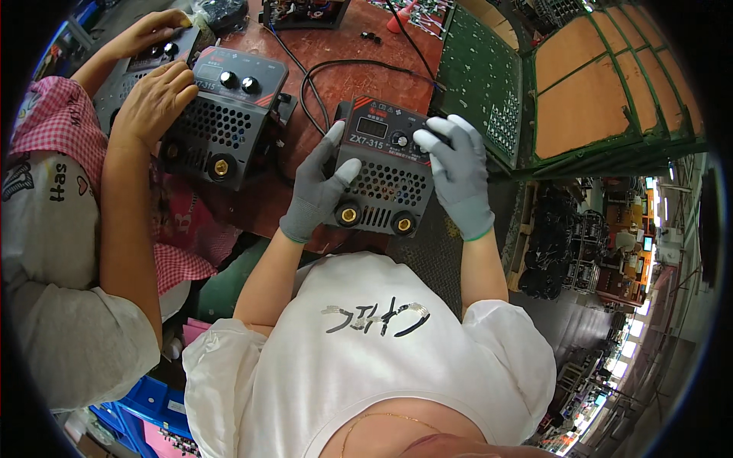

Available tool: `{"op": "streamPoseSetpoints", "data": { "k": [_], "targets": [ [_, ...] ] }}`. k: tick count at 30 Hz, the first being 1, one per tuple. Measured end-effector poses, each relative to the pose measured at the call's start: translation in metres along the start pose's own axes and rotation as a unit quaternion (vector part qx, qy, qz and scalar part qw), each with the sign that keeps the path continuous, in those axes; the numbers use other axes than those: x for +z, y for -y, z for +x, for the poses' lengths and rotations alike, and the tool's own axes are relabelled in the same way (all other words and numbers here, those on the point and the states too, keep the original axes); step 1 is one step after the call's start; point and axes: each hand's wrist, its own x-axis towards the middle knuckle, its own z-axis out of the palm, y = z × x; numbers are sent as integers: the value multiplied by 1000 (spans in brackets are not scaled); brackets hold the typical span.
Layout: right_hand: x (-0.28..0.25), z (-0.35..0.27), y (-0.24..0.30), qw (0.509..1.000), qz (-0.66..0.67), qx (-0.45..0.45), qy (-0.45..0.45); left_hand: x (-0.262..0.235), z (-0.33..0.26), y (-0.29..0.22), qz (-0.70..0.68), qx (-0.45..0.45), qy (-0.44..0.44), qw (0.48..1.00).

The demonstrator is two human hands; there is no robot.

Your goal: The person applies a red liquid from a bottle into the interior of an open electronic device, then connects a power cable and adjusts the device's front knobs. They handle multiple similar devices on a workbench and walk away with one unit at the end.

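A dark grey welding machine stands in front of me at the table's near edge. Its front has a small display, knobs, a honeycomb vent and two brass sockets. My left hand, in a grey glove with white fingertips, grips the left side of the case, thumb on the front face. At the upper right of the panel, my gloved right hand has its thumb and fingertips closed around a black knob, which they partly hide. A second black knob sits uncovered just left of it.
On my left, a co-worker's bare hand is beside a second welding machine. Black cables cross the red tabletop. An opened unit stands at the back. A green perforated board lies at right.
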Motion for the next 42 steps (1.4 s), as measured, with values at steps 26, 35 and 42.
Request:
{"op": "streamPoseSetpoints", "data": {
  "k": [26,35,42],
  "targets": [
    [8,-4,4,997,7,69,29,-2,1,5,-5,-1,2,1000],
    [1,-8,2,996,39,65,47,-1,-3,3,-6,6,-2,1000],
    [-12,-28,-25,981,130,141,37,2,-17,0,8,7,4,1000]
  ]
}}
